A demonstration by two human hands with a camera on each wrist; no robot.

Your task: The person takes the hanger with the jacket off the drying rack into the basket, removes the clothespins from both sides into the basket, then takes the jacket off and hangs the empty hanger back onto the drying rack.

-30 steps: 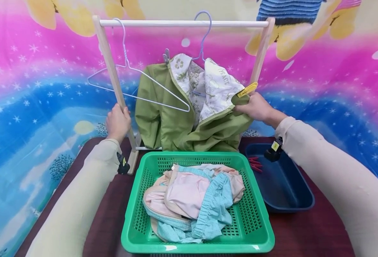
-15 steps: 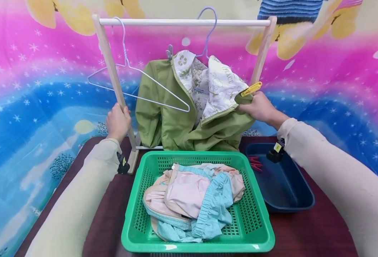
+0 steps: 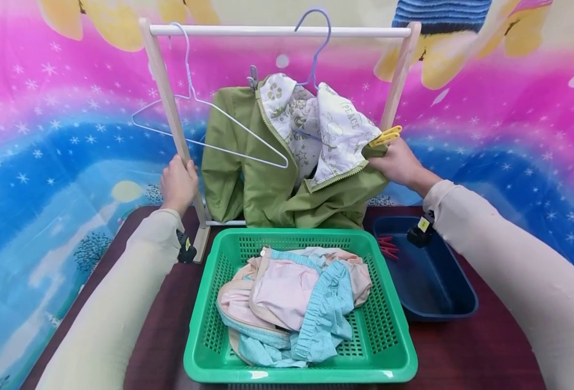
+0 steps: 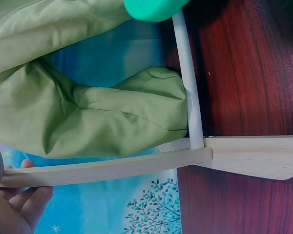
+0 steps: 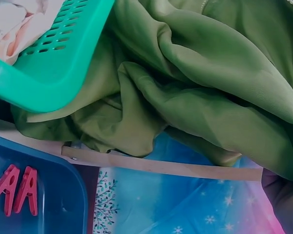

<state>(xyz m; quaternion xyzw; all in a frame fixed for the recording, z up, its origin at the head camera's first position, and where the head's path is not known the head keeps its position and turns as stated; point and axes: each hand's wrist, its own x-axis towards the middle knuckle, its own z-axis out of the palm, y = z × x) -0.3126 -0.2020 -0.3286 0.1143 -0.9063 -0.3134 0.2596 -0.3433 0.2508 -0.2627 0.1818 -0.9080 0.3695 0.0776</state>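
Observation:
My left hand (image 3: 178, 183) grips the left wooden post of the clothes rack (image 3: 170, 103), its fingers around the post in the left wrist view. A green jacket (image 3: 272, 179) with a white printed lining hangs open on a lavender hanger (image 3: 314, 57) whose hook is at the top bar. My right hand (image 3: 403, 163) pinches the jacket at its right shoulder, just below a yellow clothespin (image 3: 386, 136). A grey clothespin (image 3: 253, 77) stands at the left shoulder. In the right wrist view the jacket's green folds (image 5: 210, 87) fill the middle, with only a dark part of the hand at the edge.
A second hanger (image 3: 209, 124) hangs bare on the left of the bar. In front stands a green basket (image 3: 199, 346) holding pink and turquoise clothing (image 3: 287, 298). To its right is a dark blue tub (image 3: 433, 281) with red clothespins (image 3: 387, 247).
My right hand has drawn the jacket's right shoulder and yellow clothespin a little to the right. The lavender hanger has shifted right and slightly up. My left hand keeps its place on the post.

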